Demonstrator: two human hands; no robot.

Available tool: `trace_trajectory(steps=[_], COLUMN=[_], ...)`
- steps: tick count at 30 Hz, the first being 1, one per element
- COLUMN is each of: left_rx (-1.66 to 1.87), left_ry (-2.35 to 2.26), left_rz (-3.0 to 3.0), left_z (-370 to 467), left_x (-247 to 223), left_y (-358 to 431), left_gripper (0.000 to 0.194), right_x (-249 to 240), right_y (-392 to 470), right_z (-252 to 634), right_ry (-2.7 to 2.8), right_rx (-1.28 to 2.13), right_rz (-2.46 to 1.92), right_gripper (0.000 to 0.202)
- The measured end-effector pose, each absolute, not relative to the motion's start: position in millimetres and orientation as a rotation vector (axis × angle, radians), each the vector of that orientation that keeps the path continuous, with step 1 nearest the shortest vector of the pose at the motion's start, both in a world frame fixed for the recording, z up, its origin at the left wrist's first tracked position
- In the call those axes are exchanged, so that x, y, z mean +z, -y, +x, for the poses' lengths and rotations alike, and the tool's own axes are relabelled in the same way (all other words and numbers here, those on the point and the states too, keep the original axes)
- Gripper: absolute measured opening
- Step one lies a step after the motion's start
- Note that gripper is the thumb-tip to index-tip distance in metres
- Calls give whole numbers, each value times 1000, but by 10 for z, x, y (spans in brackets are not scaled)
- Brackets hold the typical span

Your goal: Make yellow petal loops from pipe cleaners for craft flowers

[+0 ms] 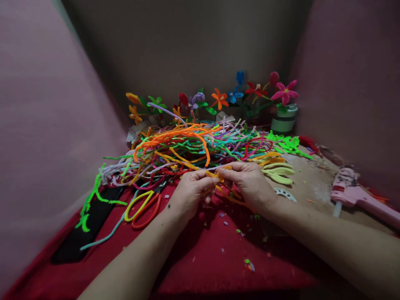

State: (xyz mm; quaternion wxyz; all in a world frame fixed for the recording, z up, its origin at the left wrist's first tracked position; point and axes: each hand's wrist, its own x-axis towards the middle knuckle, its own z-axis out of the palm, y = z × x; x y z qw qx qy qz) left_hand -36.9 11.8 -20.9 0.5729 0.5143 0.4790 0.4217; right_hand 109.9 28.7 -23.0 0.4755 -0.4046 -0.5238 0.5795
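My left hand point(194, 190) and my right hand point(248, 180) meet over the front of the pile, above the red cloth point(200, 266). Both are closed, pinching an orange-yellow pipe cleaner point(229, 198) between fingertips and thumbs. One length of it hangs below the right hand; the part between the fingers is mostly covered. Just behind the hands lies a heap of pipe cleaners point(187, 143) in many colours. Finished orange loops point(267, 157) and pale yellow loops point(278, 173) rest beyond my right hand.
Scissors point(146, 211) with yellow and red handles and a black flat object point(90, 229) lie left. At right are a pink glue gun point(356, 193) and a white slotted disc point(285, 193). Pipe-cleaner flowers point(220, 99) and a pale green container point(284, 118) stand behind.
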Motion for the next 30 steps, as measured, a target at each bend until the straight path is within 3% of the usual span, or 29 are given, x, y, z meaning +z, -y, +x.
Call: trace_trajectory(steps=[30], left_rx=[1149], left_ry=[-1367], left_rz=[1431], left_z=[-357], left_x=[-126], left_y=[-94], left_gripper=[12], right_x=[-394], right_y=[-393], right_z=[1050], right_ry=[1282], right_rx=[1715], right_rz=[-940], right_gripper=[12])
